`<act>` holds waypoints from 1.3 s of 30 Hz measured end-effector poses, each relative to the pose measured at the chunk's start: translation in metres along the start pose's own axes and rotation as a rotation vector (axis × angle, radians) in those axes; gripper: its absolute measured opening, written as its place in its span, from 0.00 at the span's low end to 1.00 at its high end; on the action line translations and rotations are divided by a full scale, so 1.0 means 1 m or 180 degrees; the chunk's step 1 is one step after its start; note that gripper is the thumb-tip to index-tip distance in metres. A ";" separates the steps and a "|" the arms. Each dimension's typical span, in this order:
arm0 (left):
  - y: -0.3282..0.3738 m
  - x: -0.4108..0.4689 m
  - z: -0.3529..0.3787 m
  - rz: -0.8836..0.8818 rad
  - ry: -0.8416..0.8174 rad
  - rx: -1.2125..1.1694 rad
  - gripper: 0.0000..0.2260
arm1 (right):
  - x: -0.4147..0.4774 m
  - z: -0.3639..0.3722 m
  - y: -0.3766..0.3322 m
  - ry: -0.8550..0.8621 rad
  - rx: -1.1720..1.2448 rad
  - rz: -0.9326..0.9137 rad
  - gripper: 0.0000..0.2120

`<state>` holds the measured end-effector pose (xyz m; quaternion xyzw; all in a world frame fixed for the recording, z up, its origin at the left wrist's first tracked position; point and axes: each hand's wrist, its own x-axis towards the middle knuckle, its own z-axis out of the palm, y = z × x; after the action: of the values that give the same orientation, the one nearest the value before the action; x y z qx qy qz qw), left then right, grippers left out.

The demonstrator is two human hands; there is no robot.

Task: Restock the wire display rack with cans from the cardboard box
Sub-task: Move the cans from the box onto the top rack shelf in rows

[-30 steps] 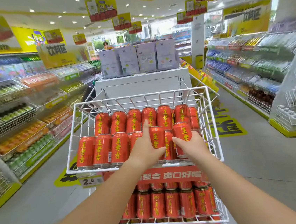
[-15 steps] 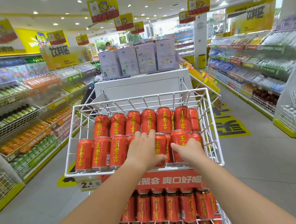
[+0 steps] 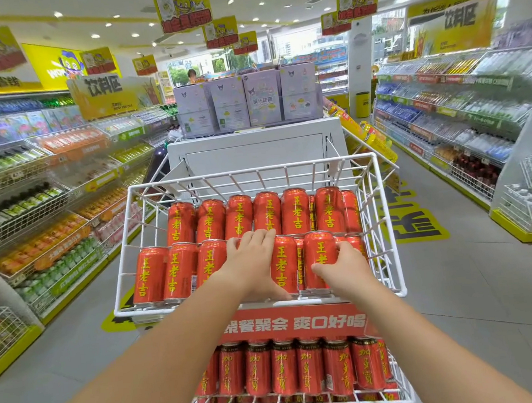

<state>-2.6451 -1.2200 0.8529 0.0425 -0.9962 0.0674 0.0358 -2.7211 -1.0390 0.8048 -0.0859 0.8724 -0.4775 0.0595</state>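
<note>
The right hand point(image 3: 344, 268) is wrapped round the front-row can point(image 3: 320, 251), thumb across its printed face and the other fingers round its far side. Just left of it, with one can between, the left hand point(image 3: 251, 262) lies over a covered can in the same row. Its fingers point(image 3: 256, 235) curl over the top rim and hide nearly all of that can.

These look like full drink cans: probably weighty for their size and stiff under a squeeze, but thin-walled enough to dent if knocked, with a glossy skin that could slip. The mid-body or the top rim is likely the best hold. The row is packed tight, so there is little room for fingers at the sides.

Each can carries 王老吉 in yellow running down its red face. Further left of the grip stand three more cans point(image 3: 180, 272), and behind it a full back row point(image 3: 267, 214), all inside the top basket of the wire display rack point(image 3: 248, 169).

Directly below the grip a red banner point(image 3: 294, 324) reads 聚餐聚会 爽口好喝. Under that, the lower-shelf cans point(image 3: 284, 368) appear to read 加多宝. Far above and behind, the hanging signs point(image 3: 459, 18) read 饮料区.

The cardboard box is not in view.
</note>
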 end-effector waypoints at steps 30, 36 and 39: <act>-0.015 -0.028 0.003 0.0207 0.0211 0.0042 0.52 | -0.029 -0.006 -0.010 0.0302 -0.1775 -0.0575 0.43; -0.042 -0.062 0.013 0.0318 0.0414 0.0111 0.48 | -0.077 0.016 -0.016 0.0518 -0.2594 -0.0886 0.45; -0.060 -0.084 0.017 0.0415 0.0440 0.0166 0.49 | -0.106 0.033 -0.025 0.0445 -0.2782 -0.0936 0.43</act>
<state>-2.5579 -1.2749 0.8377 -0.0262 -0.9899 0.0982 0.0990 -2.6090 -1.0575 0.8104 -0.1932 0.9723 -0.0732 -0.1094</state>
